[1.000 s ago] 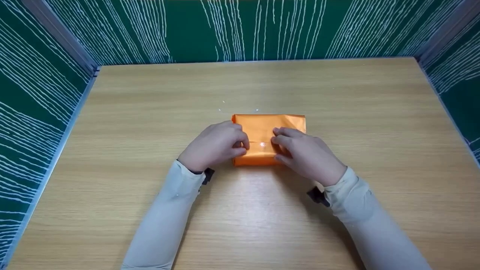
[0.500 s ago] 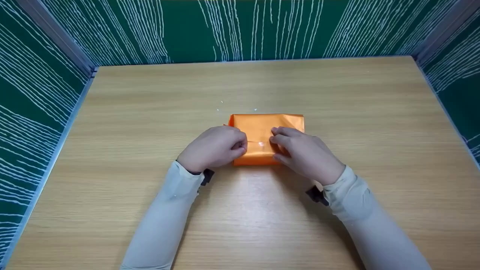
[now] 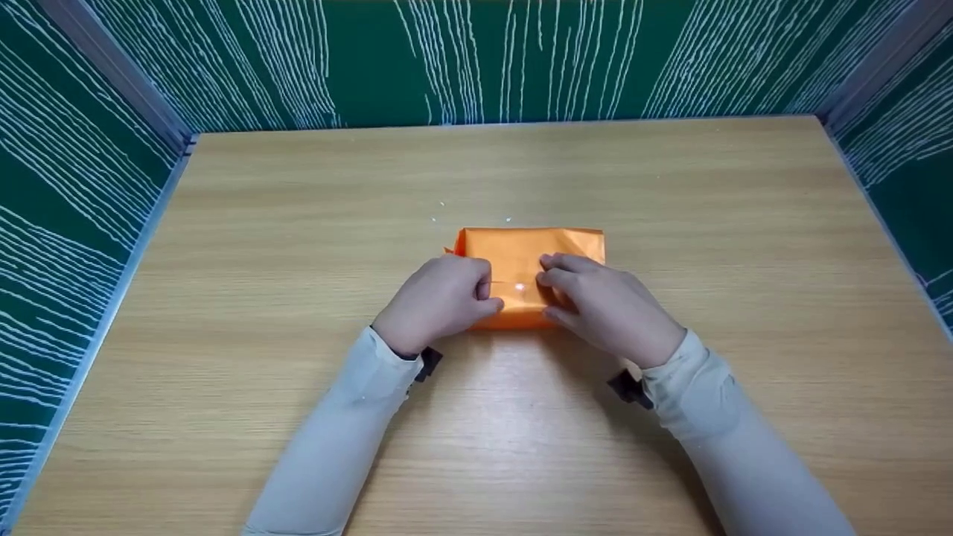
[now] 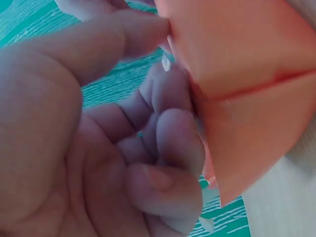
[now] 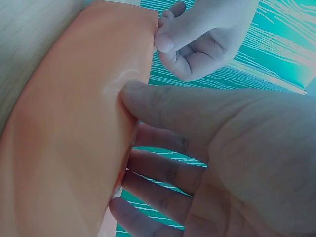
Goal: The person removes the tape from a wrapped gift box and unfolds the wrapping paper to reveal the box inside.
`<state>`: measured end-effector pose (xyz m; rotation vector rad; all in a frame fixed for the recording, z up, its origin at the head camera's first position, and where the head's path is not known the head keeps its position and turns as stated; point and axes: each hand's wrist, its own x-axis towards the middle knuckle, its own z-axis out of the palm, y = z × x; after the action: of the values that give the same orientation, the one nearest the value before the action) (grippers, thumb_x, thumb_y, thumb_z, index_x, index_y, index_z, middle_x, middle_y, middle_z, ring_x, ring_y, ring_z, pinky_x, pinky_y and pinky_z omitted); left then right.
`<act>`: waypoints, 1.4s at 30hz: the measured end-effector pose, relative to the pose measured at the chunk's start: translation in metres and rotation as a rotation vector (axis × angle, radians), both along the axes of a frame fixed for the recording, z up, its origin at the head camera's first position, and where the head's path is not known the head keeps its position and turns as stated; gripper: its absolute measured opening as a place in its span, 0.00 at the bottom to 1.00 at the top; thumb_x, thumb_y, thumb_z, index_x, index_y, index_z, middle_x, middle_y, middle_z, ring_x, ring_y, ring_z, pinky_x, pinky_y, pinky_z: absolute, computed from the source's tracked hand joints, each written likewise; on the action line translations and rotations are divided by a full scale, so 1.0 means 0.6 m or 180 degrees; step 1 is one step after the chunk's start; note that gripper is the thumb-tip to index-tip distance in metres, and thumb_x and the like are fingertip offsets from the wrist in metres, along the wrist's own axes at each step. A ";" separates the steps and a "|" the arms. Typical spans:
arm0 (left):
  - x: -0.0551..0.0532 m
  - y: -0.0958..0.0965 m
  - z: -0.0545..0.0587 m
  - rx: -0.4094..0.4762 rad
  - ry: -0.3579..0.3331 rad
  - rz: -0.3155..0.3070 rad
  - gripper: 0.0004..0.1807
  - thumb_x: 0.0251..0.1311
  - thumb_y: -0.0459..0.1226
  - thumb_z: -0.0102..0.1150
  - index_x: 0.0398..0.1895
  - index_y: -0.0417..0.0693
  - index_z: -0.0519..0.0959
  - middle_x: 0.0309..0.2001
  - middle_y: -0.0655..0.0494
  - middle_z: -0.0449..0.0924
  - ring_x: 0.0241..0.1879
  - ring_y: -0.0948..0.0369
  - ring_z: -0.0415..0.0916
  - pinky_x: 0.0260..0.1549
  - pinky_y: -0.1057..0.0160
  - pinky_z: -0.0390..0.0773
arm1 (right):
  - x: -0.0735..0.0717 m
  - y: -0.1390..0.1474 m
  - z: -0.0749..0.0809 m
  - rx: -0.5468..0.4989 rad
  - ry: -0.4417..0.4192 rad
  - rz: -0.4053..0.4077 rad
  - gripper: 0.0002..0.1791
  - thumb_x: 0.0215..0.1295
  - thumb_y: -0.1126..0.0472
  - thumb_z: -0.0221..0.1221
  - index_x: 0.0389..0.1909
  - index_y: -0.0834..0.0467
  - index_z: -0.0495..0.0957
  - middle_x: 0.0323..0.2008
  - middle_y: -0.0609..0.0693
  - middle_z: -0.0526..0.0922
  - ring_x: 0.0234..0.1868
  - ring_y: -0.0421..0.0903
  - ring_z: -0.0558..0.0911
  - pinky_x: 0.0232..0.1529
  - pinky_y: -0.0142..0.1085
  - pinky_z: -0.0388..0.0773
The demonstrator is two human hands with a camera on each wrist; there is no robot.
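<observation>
An orange wrapped package (image 3: 514, 253) lies on the table, with a shiny spot of what looks like clear tape on its top seam. My left hand (image 3: 439, 294) grips its left end, with thumb at the near side and fingers curled against the folded wrapping paper (image 4: 261, 133). A small point of orange paper (image 3: 449, 251) sticks out at the far left corner. My right hand (image 3: 614, 305) holds the right part of the package, fingertips on top. In the right wrist view its thumb (image 5: 148, 98) presses the near face. My left palm hides most of the package's left end.
A light wood-grain table (image 3: 335, 193) spreads around the package. A few tiny white specks (image 3: 508, 219) lie just beyond it. Green walls (image 3: 372, 67) with white streaks enclose the back and both sides.
My left hand has shifted slightly toward the near side, its thumb now further over the package's near edge. The paper point at the far left has come into view. My right hand stays put.
</observation>
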<state>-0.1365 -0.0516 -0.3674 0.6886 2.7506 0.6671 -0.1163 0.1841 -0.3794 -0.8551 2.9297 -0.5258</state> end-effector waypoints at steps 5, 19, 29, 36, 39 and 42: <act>0.004 0.002 0.003 0.0041 -0.0023 0.0158 0.06 0.61 0.33 0.60 0.26 0.48 0.76 0.23 0.60 0.73 0.25 0.58 0.73 0.28 0.63 0.69 | -0.001 0.000 -0.001 0.0034 0.0000 -0.0008 0.22 0.66 0.58 0.70 0.58 0.63 0.83 0.67 0.61 0.77 0.68 0.59 0.76 0.59 0.56 0.78; 0.003 -0.013 0.016 -0.0198 -0.0022 0.0111 0.05 0.59 0.32 0.53 0.34 0.51 0.77 0.26 0.59 0.75 0.30 0.55 0.74 0.31 0.59 0.70 | 0.002 0.003 -0.002 -0.0026 0.0168 0.0058 0.19 0.65 0.59 0.70 0.55 0.62 0.84 0.65 0.61 0.79 0.65 0.58 0.79 0.53 0.56 0.82; -0.004 -0.053 0.036 -0.0254 -0.0389 0.0179 0.11 0.65 0.33 0.51 0.32 0.50 0.85 0.25 0.59 0.75 0.29 0.56 0.72 0.31 0.60 0.69 | 0.002 0.002 -0.001 -0.0023 0.0162 0.0062 0.19 0.66 0.59 0.70 0.56 0.62 0.84 0.67 0.61 0.78 0.67 0.58 0.77 0.55 0.57 0.81; -0.008 -0.073 0.042 -0.0518 -0.0576 0.0322 0.20 0.62 0.33 0.52 0.10 0.52 0.67 0.16 0.63 0.56 0.17 0.61 0.58 0.21 0.64 0.55 | 0.001 0.003 -0.002 -0.0027 0.0166 0.0063 0.19 0.66 0.59 0.70 0.55 0.62 0.84 0.66 0.61 0.78 0.67 0.59 0.78 0.55 0.57 0.81; -0.012 -0.080 0.040 -0.0575 -0.0634 0.0376 0.22 0.58 0.31 0.51 0.09 0.54 0.61 0.15 0.63 0.52 0.16 0.62 0.54 0.20 0.65 0.52 | 0.001 0.003 -0.002 -0.0010 0.0148 0.0052 0.19 0.66 0.59 0.70 0.55 0.62 0.84 0.66 0.61 0.78 0.66 0.59 0.78 0.54 0.57 0.81; -0.018 -0.085 0.034 -0.0657 -0.0640 0.0406 0.21 0.56 0.30 0.51 0.08 0.54 0.61 0.15 0.63 0.52 0.16 0.61 0.55 0.20 0.64 0.52 | 0.002 0.003 -0.002 -0.0009 0.0137 0.0052 0.19 0.66 0.59 0.70 0.56 0.62 0.84 0.66 0.61 0.77 0.66 0.59 0.78 0.54 0.56 0.81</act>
<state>-0.1470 -0.1028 -0.3470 0.3820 2.6419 0.4408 -0.1150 0.1856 -0.3804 -0.9013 2.9585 -0.5170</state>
